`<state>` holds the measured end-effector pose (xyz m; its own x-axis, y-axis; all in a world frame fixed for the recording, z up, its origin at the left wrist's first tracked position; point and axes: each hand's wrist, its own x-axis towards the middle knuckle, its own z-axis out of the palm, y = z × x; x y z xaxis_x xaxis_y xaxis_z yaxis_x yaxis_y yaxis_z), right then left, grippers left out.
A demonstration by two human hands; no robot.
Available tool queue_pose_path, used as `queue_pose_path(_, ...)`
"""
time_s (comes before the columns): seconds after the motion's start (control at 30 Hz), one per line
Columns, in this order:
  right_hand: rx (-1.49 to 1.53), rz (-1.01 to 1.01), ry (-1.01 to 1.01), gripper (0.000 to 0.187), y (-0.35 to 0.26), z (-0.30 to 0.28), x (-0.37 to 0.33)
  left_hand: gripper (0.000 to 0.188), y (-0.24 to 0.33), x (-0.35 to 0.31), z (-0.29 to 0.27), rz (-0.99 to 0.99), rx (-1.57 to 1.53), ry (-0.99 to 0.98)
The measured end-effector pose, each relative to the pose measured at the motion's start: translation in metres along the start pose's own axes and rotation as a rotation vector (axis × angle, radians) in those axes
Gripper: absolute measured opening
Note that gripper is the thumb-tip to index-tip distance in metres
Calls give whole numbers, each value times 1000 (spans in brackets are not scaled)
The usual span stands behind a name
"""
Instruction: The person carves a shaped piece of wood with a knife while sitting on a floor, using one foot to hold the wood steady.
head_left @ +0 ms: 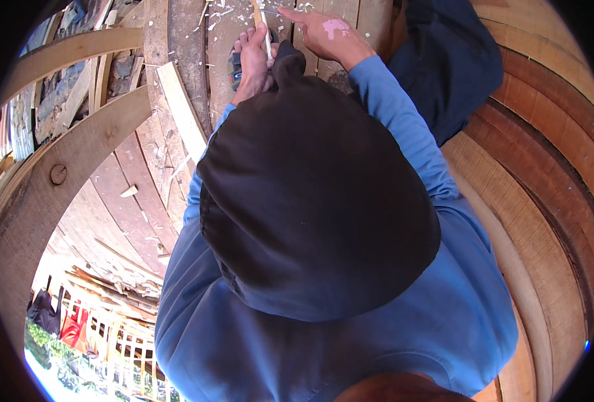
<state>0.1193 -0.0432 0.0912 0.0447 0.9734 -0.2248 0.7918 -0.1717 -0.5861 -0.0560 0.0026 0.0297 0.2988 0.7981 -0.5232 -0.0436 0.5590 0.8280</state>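
Note:
My left hand (pixel 253 57) is closed around a slim, pale wooden stick (pixel 267 43) at the top of the view. A dark sandal (pixel 235 70) shows just behind it. To its right, my right hand (pixel 334 37) reaches across with the index finger stretched towards the stick and the other fingers curled. A thin blade (pixel 270 11), which looks like a knife's, extends from that finger to the stick; its handle is hidden in the hand. A pink patch marks the back of this hand. Both arms wear blue sleeves, and a dark cap-like cloth (pixel 317 201) covers the middle.
Pale wood shavings (pixel 223 12) are scattered over the plank floor (pixel 133 174). A loose board (pixel 182 107) lies left of my left arm. Curved timber ribs (pixel 76 151) stand at the left, and curved planks (pixel 538 167) rise at the right beside a dark trouser leg (pixel 451 67).

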Motion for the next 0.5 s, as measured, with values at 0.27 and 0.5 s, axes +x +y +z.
queue_pose_path(0.27, 138, 109, 162, 43, -51, -20, -21, 26, 1, 1, 3, -35, -135, 2)
queue_pose_path(0.5, 150, 347, 201, 60, -73, 7, -21, 36, -23, 17, -9, -23, 144, 33)
